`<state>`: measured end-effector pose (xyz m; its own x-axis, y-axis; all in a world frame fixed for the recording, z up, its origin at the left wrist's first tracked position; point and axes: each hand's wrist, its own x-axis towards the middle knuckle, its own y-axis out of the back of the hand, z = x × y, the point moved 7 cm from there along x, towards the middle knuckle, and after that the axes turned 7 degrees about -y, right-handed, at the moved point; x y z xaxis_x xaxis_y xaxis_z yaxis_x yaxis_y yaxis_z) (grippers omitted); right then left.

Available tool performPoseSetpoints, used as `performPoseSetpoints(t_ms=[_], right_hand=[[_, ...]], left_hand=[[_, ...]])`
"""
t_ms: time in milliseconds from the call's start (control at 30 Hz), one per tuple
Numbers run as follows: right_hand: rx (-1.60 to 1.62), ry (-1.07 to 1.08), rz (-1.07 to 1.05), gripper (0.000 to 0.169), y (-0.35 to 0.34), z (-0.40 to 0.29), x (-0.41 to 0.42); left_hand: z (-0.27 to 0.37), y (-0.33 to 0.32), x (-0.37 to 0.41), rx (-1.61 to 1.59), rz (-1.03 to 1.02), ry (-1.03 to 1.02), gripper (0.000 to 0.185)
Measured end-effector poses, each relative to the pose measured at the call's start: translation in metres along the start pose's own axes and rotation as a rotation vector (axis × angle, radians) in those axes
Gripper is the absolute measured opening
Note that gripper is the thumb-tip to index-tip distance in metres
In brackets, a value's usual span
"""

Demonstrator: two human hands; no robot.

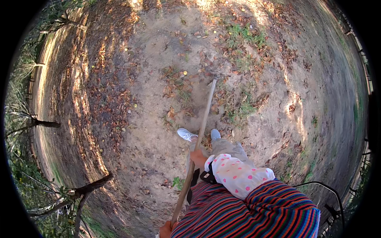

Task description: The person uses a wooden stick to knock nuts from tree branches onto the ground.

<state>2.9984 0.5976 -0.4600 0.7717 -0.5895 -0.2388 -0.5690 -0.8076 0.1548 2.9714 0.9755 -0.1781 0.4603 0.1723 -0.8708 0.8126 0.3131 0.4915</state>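
Note:
A long wooden handle [205,116] of a hoe-like tool runs from the bottom centre up to the ground ahead of my shoes. Its dark head [216,76] rests at the soil among leaves and grass; its exact shape is hard to tell. Around the middle of the handle, my right hand [198,157] is closed, below a white sleeve cover with pink dots [235,175]. Near the handle's rear end, at the bottom edge, my left hand [166,229] grips it, partly cut off by the frame.
Dry leaves [114,101] cover the ground at left. Grass tufts [245,102] and small yellow fruits [185,73] lie ahead. My grey shoes [186,134] stand either side of the handle. Bare-branched trees [92,184] line the left; a thin black curved cord or tube [330,190] shows lower right.

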Motion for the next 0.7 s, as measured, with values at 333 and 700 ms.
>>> performPoseSetpoints(t_ms=[333,700], right_hand=[[0.617,-0.923,0.184,0.015,0.045,0.074,0.072],[0.679,-1.002,0.324,0.019,0.026,0.021,0.152]], left_hand=[[0.19,0.011,-0.021,0.24,0.061,-0.678,0.027],[0.248,0.101,0.009,0.34,0.153,-0.747,0.027]])
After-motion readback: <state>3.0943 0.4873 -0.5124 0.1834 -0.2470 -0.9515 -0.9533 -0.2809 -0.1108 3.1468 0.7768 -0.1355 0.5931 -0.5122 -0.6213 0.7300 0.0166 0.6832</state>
